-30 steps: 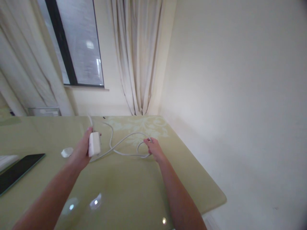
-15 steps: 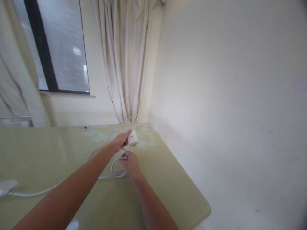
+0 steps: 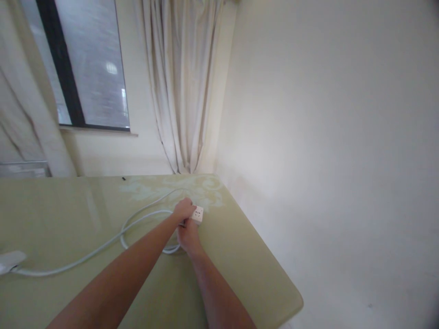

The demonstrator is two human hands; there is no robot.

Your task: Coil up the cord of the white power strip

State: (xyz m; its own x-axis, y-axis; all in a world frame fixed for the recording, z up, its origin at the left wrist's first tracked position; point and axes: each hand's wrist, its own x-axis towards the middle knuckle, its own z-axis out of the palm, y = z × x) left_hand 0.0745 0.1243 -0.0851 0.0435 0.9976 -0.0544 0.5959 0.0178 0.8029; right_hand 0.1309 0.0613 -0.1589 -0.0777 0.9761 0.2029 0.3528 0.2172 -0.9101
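A white power strip (image 3: 198, 213) with socket holes shows its end beyond my fingers, low over the table. My left hand (image 3: 184, 210) is closed round it from the left. Just below and touching it is my right hand (image 3: 188, 234), fingers curled by the strip's near end, where the cord is gathered; the fingertips are partly hidden. The white cord (image 3: 99, 249) lies in loose loops left of my hands, passing behind my left forearm. It runs to a white block (image 3: 12, 262) at the left edge, whose kind I cannot make out.
The pale green table (image 3: 250, 269) has a rounded front right corner and a whitish pattern at the back. A small black object (image 3: 124, 178) lies near its rear edge. Beige curtains (image 3: 185, 91) hang behind, and a white wall (image 3: 325, 160) rises on the right.
My left hand has brought the power strip down and slightly right, against my right hand. A loop of cord has dropped wider onto the table at left.
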